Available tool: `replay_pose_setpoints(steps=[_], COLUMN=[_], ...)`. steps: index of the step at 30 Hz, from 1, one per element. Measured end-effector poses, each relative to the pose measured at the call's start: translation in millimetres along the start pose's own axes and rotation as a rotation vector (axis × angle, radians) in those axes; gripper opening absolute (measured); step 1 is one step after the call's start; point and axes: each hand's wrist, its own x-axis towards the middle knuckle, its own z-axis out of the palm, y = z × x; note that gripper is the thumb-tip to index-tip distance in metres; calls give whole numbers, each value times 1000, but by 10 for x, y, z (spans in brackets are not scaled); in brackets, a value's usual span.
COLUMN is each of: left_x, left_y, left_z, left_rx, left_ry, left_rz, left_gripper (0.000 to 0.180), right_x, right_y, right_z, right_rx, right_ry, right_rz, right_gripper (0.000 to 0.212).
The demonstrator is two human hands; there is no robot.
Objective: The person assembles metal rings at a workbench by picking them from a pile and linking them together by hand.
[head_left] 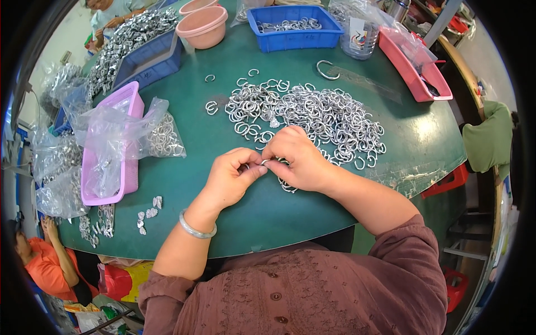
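My left hand [230,176] and my right hand [297,159] meet over the green table at the near edge of a pile of silver open metal rings [335,120]. Between their fingertips is a small silver metal ring [264,162], pinched from both sides and mostly covered by the fingers. Something yellow-green shows under my right fingers, too small to name. A few rings stick out beneath my right hand. Small silver ornaments [151,213] lie on the table to the left of my left forearm, beside silver chain-like pieces [105,221].
At left stands a lilac basket [130,167] with plastic bags on it. Farther back are a blue bin [148,67], pink bowls [202,34], a blue tray [300,40], a clear jar [359,42] and a red tray [410,70]. Two other people sit at the table's left and far left.
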Motion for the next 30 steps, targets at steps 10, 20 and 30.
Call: replay_pose_setpoints(steps=[10, 20, 30], left_x=[5, 6, -3], left_y=[-6, -28, -35], left_z=[-54, -34, -3], left_rx=[-618, -650, -398], left_ry=[121, 120, 132], left_rz=[-223, -180, 105], left_gripper=[8, 8, 11], right_x=[19, 29, 28], right_y=[37, 35, 31], right_z=[-18, -16, -15], right_rx=[113, 109, 108], right_ry=[90, 143, 114], right_rz=[2, -35, -54], right_gripper=[18, 15, 19])
